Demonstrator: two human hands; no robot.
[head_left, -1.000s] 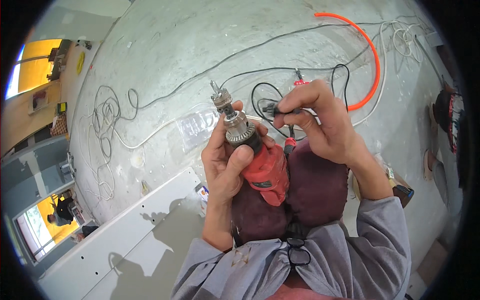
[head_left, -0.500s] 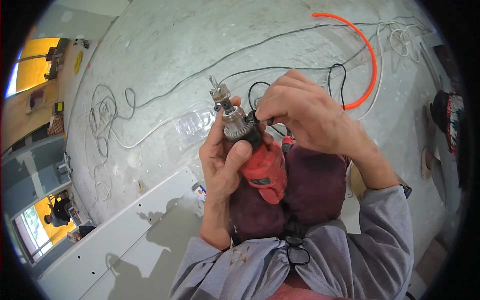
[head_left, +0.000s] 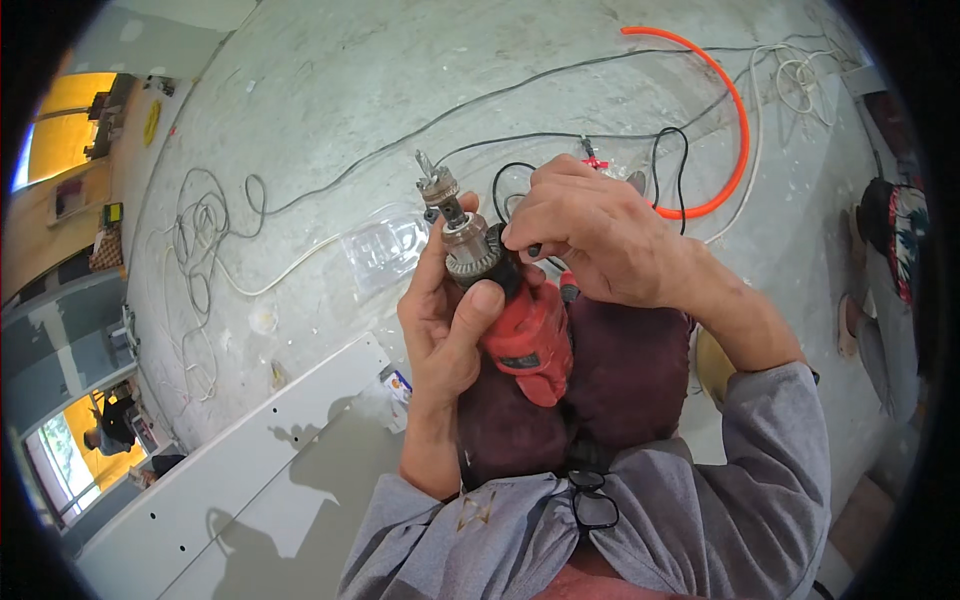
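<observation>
A red power drill (head_left: 528, 350) rests above my lap, its nose tilted up and away to the left. My left hand (head_left: 440, 325) is wrapped round its front, thumb on the black collar behind the toothed metal chuck (head_left: 466, 243). A short metal hole cutter (head_left: 437, 186) with a pointed centre bit sits in the chuck. At the chuck's right side, the closed fingers of my right hand (head_left: 612, 238) pinch a chuck key (head_left: 535, 250). Its black handle end shows, while the fingers hide most of the rest.
Grey cables (head_left: 205, 240) and an orange hose (head_left: 742, 130) lie on the concrete floor. Clear plastic packaging (head_left: 385, 250) lies beyond my left hand. A white drilled board (head_left: 230, 455) is at lower left. Another person's legs (head_left: 880, 340) show at far right; someone (head_left: 112, 427) is far left.
My right hand has turned a little and shifted slightly left at the chuck. A small red-and-dark item on the floor behind it has come into view. The left hand and drill hardly moved.
</observation>
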